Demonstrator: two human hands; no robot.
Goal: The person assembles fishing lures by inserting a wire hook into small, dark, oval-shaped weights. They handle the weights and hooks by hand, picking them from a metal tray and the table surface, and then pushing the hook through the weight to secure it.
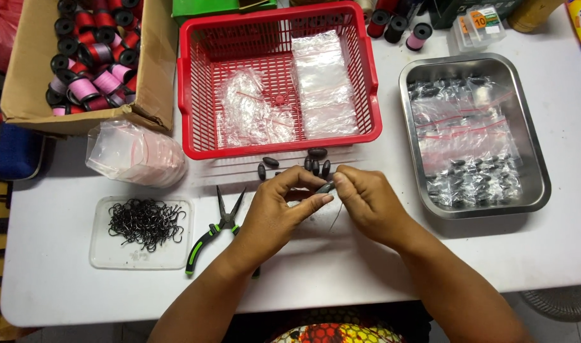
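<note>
- I see my left hand (279, 206) and right hand (367, 202) meeting over the desk (341, 260), each grip pinching the same small dark sinker (326, 188), held close for fine work.
- More sinkers (316, 166) lie just beyond, within reach; the pliers (213, 234) sit left.
- A thin line near my right hand is barely visible; fingers hide most of the sinker.

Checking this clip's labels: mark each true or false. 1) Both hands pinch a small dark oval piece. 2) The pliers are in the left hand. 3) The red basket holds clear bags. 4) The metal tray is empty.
1) True: left hand and right hand meet on the oval piece.
2) False: the pliers lie on the table.
3) True: red basket.
4) False: the metal tray holds filled bags.
</note>
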